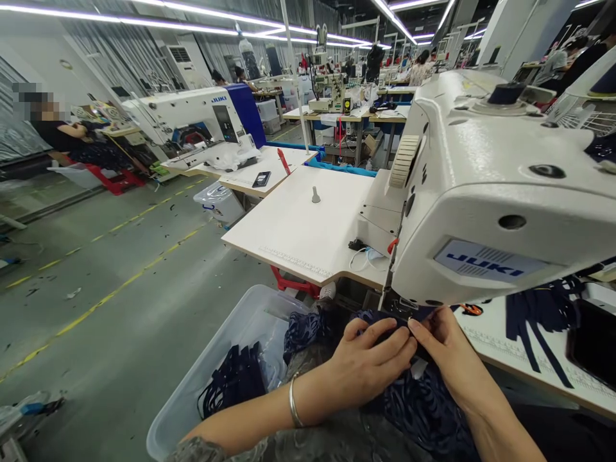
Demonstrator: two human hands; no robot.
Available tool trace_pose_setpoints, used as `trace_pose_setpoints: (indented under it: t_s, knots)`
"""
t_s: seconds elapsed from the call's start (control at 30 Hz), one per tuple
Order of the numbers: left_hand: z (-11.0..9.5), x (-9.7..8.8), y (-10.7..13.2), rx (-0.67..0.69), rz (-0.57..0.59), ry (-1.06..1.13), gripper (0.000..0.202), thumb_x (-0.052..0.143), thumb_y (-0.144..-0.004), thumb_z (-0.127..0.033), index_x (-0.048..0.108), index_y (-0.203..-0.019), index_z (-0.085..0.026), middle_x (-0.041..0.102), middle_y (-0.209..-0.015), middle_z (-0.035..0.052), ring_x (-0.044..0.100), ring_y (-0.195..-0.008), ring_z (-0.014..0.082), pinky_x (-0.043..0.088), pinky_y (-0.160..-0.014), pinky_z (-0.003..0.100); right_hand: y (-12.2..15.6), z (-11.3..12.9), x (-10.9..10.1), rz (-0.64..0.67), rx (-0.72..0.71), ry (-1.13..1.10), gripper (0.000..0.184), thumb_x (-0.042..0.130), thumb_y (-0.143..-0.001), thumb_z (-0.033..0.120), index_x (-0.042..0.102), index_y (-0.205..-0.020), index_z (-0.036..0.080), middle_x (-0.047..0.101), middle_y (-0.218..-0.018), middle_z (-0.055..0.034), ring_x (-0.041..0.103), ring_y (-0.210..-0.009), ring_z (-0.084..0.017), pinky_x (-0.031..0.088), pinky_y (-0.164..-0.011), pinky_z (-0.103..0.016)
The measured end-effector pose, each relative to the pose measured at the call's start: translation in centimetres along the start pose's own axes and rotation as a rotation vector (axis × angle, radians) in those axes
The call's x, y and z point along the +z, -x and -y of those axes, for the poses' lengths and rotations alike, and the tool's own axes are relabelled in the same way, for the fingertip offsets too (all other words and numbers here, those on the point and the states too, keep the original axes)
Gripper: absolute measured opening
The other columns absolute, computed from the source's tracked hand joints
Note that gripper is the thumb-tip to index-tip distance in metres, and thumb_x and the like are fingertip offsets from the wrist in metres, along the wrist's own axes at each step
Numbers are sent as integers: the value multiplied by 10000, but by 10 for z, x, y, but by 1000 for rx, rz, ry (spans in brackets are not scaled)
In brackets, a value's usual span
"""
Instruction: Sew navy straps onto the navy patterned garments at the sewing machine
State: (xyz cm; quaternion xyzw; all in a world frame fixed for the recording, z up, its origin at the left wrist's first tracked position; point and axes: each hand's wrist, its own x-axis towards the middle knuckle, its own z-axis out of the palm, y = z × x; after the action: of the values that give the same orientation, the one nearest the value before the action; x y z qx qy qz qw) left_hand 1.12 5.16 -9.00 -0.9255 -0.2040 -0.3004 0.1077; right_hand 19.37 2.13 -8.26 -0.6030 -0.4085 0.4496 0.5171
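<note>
Below the head of a white JUKI sewing machine (486, 256), my left hand (370, 359) lies with bent fingers over dark navy patterned fabric (423, 410), gripping its edge. My right hand (447, 343) pinches the same edge between thumb and fingers, close beside the left fingertips. The fabric hangs from both hands down over my lap. Its part under the machine head is mostly hidden by my fingers. A silver bangle (294, 401) circles my left wrist.
A clear plastic bin (192, 378) with navy strips (235, 378) stands at my left. More strips (541, 314) and a dark flat device (594, 346) lie on the right tabletop, near orange-handled snips (471, 309). Another sewing machine (187, 119) and a seated person (58, 138) are farther left.
</note>
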Motion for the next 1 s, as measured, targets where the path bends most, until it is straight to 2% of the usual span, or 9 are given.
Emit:
trace_pose_setpoints:
  t_s: [0.07,0.17,0.23,0.33,0.5,0.63,0.83,1.0]
  knots:
    - [-1,2,1,-6,24,-24,302,518,-964,-271,579,-1260,-260,536,-1375,-30,444,-1264,190,338,-930,328,-2,0,-1,-29,-9,5,381,621,-835,506,502,-1104,263,602,-1001,-8,559,-916,-171,462,-854,-308]
    - [0,1,-2,-6,62,-31,303,488,-965,-212,589,-1247,-259,519,-1393,-33,435,-1267,198,329,-904,345,-8,-5,-6,-92,-57,129,313,561,-866,521,536,-1000,239,600,-877,-8,571,-855,-186,468,-799,-313]
    - [0,-1,-4,-17,71,-37,311,469,-967,-193,588,-1247,-256,518,-1394,-30,433,-1265,200,321,-900,350,-13,-8,-11,-122,-114,219,304,543,-878,495,538,-1022,228,620,-910,-33,586,-905,-211,461,-813,-333]
    - [-1,-2,-9,-45,80,-63,294,461,-984,-246,586,-1250,-250,532,-1377,-13,432,-1261,201,312,-903,344,-23,-8,-15,-157,-160,351,265,528,-873,444,558,-996,211,648,-942,-68,600,-957,-241,451,-825,-356]
    - [-1,-1,-14,-79,57,-107,301,468,-991,-349,591,-1243,-240,547,-1350,-7,443,-1247,195,305,-904,332,-33,2,-13,-204,-160,572,206,504,-806,401,581,-786,211,667,-776,-75,634,-803,-258,455,-713,-350]
    - [0,-1,-16,-98,72,-116,305,460,-992,-354,586,-1247,-241,559,-1330,6,432,-1269,198,296,-921,328,-38,7,-10,-207,-202,653,217,473,-768,368,600,-689,211,699,-756,-111,645,-815,-275,457,-691,-338]
    - [-1,-2,-22,-130,94,-84,334,439,-996,-365,569,-1261,-209,606,-1212,25,435,-1267,208,289,-935,347,-46,2,-11,-228,-262,685,247,471,-755,362,659,-718,207,720,-735,-119,655,-787,-286,479,-728,-364]
    - [-1,1,-26,-149,72,-80,348,454,-969,-364,579,-1245,-193,608,-1186,32,447,-1256,217,271,-965,350,-55,-3,-11,-262,-379,663,250,469,-747,353,684,-763,224,739,-799,-107,658,-887,-303,485,-804,-404]
